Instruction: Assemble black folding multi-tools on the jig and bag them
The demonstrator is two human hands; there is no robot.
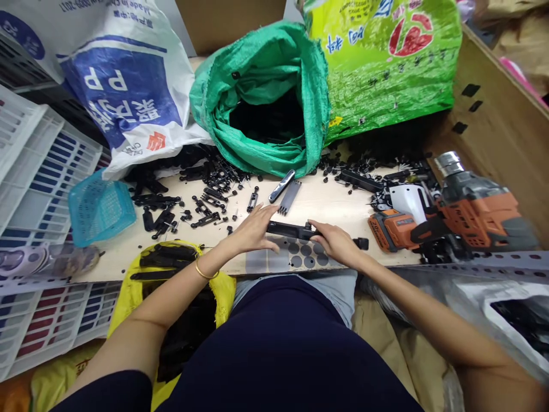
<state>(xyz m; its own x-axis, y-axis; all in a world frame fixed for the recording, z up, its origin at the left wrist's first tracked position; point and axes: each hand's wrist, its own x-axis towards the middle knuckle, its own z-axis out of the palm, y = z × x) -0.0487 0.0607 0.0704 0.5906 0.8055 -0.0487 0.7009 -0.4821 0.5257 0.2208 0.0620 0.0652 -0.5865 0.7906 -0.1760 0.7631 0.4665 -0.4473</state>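
A long black bar-shaped part (289,230) lies crosswise before me, above the front of the table. My right hand (338,245) grips its right portion, thumb and fingers closing near a small raised knob. At the left end of the bar is my left hand (256,230), its fingers stretched over that end and the thumb held apart below. Just beyond the bar, a grey toothed strip (290,197) and a black, shiny-edged slim piece (282,186) rest side by side. A small black hinged piece (253,199) lies beside them. Under the right hand is a sheet with grey discs (306,256).
Loose black parts (210,200) cover the left of the table (231,263). A green sack (261,157) stands open behind. At right sits an orange cordless power tool (476,209). A blue basket (100,209) is at left, and a yellow bag (225,292) holds black pieces below.
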